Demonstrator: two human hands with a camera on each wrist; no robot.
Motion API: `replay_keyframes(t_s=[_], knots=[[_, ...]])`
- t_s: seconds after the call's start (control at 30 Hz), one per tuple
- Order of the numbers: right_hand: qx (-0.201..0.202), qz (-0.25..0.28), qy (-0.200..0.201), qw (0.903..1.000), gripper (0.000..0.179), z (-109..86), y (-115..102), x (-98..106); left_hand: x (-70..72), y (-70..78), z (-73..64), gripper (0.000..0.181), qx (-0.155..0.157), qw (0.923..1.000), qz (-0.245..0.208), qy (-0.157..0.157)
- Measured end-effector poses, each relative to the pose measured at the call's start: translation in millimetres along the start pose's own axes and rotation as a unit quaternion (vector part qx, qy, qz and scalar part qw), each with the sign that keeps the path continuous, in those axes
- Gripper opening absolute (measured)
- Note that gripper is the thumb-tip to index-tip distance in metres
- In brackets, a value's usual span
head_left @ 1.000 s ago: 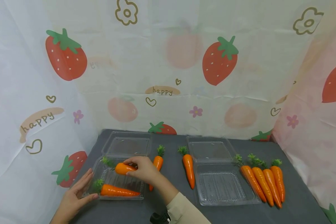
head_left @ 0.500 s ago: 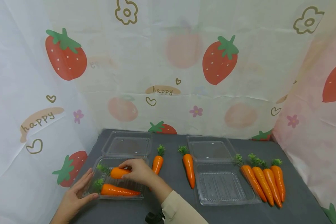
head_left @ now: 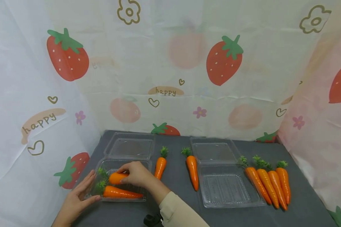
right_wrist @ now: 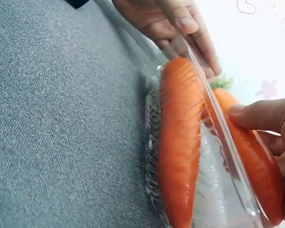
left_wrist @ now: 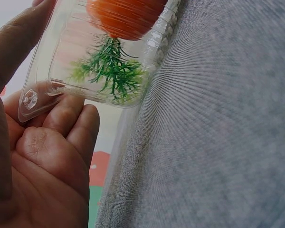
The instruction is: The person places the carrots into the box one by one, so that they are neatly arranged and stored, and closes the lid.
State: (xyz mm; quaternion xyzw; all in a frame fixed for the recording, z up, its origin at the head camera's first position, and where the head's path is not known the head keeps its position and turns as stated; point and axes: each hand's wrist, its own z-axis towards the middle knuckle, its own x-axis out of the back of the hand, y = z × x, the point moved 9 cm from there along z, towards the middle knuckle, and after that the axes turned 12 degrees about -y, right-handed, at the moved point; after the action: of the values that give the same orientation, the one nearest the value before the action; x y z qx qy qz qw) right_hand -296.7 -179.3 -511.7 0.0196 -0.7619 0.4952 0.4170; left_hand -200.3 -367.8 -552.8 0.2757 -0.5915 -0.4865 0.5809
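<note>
Pinching glossy orange, green-leafed carrot [head_left: 116,178] in right hand [head_left: 138,175], over clear plastic box [head_left: 110,162]; bracing box with left hand [head_left: 78,197], fingers extended; apparently at placing step, next probably calling for lowering and release.

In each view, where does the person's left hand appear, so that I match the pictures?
Head: left hand, lower left.
Left wrist: left hand, along the left edge.
Right wrist: left hand, top, right of middle.
Shared landmark: the clear container beside this hand.
</note>
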Motion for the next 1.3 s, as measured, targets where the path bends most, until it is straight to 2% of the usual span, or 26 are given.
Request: replay_keyframes(t_s=[0.23,0.57,0.77,0.87,1.1,1.3], knots=[[-0.012,-0.002,-0.011,0.9999,0.035,6.7,6.1,-6.2,-0.9,0.8,1.4,0.081,-0.015,0.9999,0.0,0.001],[-0.017,0.014,-0.01,0.9997,0.035,10.5,13.7,-12.3,-0.4,0.5,1.7,0.081,-0.02,0.9997,-0.01,0.0],[-0.029,-0.009,-0.02,0.9994,0.035,11.9,13.2,-15.6,0.1,1.8,0.5,0.08,-0.024,0.9997,-0.004,0.004],[-0.035,-0.025,-0.026,0.9987,0.034,12.6,12.9,-17.8,-0.1,1.8,-0.1,0.08,-0.021,0.9998,-0.003,0.006],[-0.042,-0.037,-0.031,0.9979,0.034,12.8,12.0,-19.1,0.0,-6.1,0.8,0.081,0.013,0.9999,-0.004,-0.001],[-0.028,-0.036,-0.02,0.9987,0.034,9.7,8.2,-16.6,0.7,-7.7,0.2,0.082,0.013,0.9999,-0.001,-0.003]])
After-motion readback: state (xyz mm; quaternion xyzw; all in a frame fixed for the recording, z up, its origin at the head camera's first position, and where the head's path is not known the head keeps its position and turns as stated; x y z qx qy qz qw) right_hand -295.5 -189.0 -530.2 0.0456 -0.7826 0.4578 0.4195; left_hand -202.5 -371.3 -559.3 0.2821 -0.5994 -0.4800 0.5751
